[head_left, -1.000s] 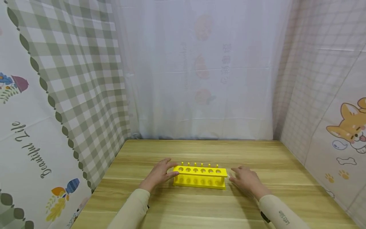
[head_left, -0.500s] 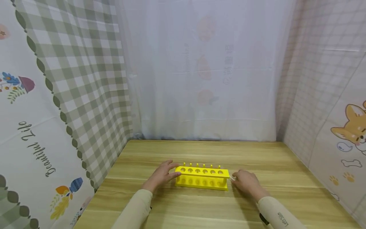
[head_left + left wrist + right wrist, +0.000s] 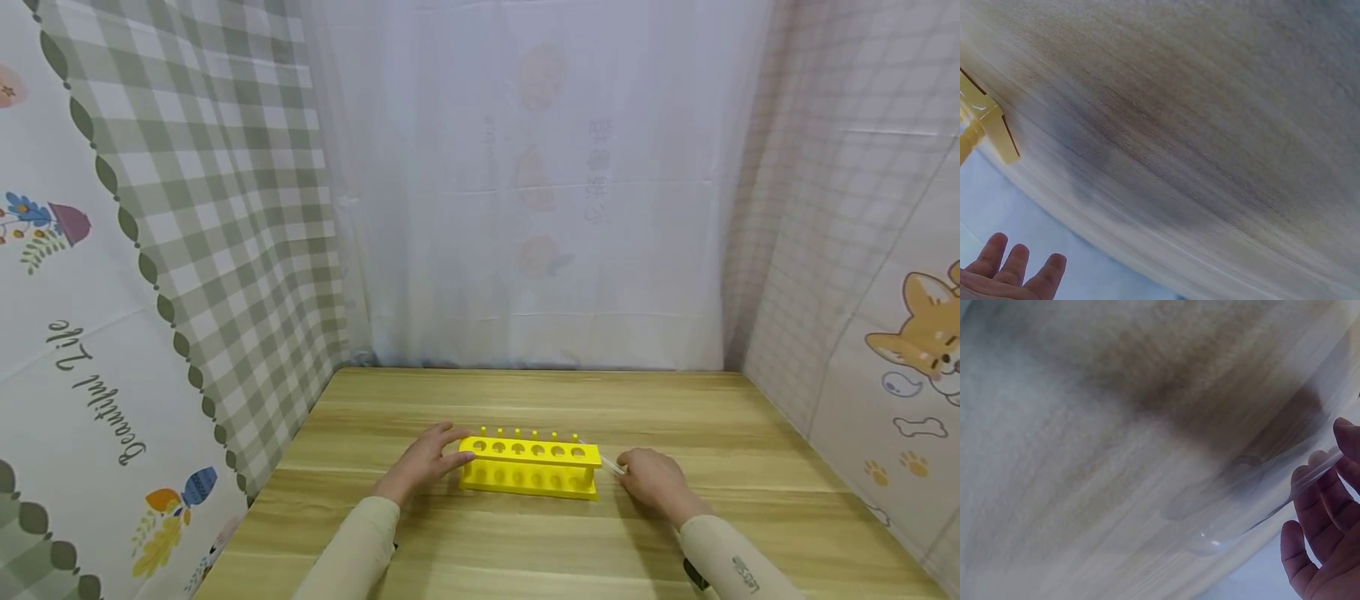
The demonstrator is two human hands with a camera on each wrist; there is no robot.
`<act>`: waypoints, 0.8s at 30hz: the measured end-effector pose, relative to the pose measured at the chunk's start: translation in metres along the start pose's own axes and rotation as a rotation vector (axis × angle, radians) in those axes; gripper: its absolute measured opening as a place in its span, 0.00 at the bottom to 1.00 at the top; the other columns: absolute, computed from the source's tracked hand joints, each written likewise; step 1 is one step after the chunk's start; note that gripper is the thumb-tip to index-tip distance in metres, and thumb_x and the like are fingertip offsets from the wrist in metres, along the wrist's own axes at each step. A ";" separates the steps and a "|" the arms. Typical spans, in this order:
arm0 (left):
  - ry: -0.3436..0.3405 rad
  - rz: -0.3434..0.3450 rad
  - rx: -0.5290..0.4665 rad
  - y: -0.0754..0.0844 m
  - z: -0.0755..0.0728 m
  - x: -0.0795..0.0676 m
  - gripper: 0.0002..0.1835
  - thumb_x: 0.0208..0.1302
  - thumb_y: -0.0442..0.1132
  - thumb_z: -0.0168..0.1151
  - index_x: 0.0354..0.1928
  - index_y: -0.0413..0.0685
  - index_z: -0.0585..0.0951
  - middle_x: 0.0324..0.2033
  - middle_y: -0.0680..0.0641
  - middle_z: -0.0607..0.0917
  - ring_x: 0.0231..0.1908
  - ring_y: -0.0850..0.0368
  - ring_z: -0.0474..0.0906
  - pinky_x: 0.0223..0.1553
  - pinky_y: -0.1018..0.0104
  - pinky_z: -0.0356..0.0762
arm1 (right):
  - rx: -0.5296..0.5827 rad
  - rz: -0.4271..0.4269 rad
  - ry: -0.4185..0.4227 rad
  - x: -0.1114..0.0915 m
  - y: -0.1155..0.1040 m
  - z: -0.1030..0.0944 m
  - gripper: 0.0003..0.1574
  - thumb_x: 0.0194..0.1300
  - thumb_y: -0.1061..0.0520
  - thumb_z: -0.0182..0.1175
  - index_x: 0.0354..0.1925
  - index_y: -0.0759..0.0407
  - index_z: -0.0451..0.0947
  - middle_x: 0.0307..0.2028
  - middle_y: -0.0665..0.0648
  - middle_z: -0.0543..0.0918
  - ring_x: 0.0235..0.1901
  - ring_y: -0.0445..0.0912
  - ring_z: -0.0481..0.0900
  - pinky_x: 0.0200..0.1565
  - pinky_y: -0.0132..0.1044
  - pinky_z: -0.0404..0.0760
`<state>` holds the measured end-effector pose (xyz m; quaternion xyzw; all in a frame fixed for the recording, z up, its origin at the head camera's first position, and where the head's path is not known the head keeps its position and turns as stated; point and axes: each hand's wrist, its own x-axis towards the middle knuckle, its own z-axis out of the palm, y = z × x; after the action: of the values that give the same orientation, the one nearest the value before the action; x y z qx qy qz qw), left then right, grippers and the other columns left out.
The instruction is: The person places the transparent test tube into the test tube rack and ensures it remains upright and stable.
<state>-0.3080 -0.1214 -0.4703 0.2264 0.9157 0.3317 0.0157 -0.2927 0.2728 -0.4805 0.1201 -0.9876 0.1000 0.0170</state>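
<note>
A yellow test tube rack (image 3: pixel 528 471) stands on the table in the head view, with several round holes and a row of pegs. My left hand (image 3: pixel 426 458) touches its left end, thumb across the front top edge and index finger by the back corner. In the left wrist view, three fingers (image 3: pixel 1015 269) extend, apart from the rack's end (image 3: pixel 988 112). At the rack's right end, my right hand (image 3: pixel 654 479) pinches a clear test tube (image 3: pixel 612 466). The test tube slants up leftward, partly behind the rack. Its rounded end (image 3: pixel 1210 542) shows in the right wrist view.
The wooden table (image 3: pixel 525 550) extends around the rack. A white curtain (image 3: pixel 525 208) hangs behind it, a green checked cloth (image 3: pixel 225 167) on the left and a printed cloth (image 3: pixel 840 250) on the right.
My right hand has drawn its fingers in and moved slightly right, and more of the test tube shows. My left hand stays at the rack. The head view has shifted a little.
</note>
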 end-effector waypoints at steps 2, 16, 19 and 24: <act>0.003 -0.003 -0.007 0.000 0.000 0.000 0.29 0.71 0.55 0.58 0.67 0.47 0.74 0.70 0.30 0.62 0.69 0.30 0.58 0.63 0.31 0.59 | -0.003 0.001 -0.001 0.000 0.001 -0.001 0.07 0.63 0.58 0.66 0.39 0.59 0.84 0.32 0.53 0.83 0.30 0.46 0.76 0.33 0.49 0.78; -0.018 -0.035 -0.034 -0.002 0.001 0.002 0.30 0.71 0.57 0.58 0.68 0.49 0.73 0.71 0.33 0.62 0.69 0.32 0.58 0.64 0.32 0.58 | 0.145 0.026 0.122 -0.001 0.004 -0.005 0.18 0.64 0.61 0.61 0.51 0.66 0.82 0.40 0.60 0.86 0.33 0.50 0.79 0.36 0.52 0.79; -0.016 -0.031 -0.032 -0.002 0.001 0.002 0.30 0.71 0.56 0.57 0.68 0.49 0.73 0.71 0.32 0.63 0.69 0.32 0.58 0.64 0.32 0.58 | 0.190 0.034 0.134 0.000 0.004 -0.007 0.18 0.66 0.60 0.61 0.52 0.67 0.81 0.38 0.58 0.85 0.33 0.49 0.80 0.35 0.51 0.80; -0.017 -0.040 -0.034 -0.002 0.002 0.002 0.30 0.71 0.57 0.58 0.68 0.49 0.74 0.71 0.33 0.63 0.69 0.32 0.58 0.64 0.32 0.58 | 0.235 0.046 0.169 0.000 0.002 -0.007 0.21 0.69 0.59 0.60 0.56 0.69 0.78 0.41 0.61 0.85 0.37 0.53 0.82 0.36 0.51 0.81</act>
<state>-0.3101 -0.1213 -0.4728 0.2103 0.9141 0.3451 0.0339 -0.2934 0.2762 -0.4736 0.0895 -0.9665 0.2253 0.0837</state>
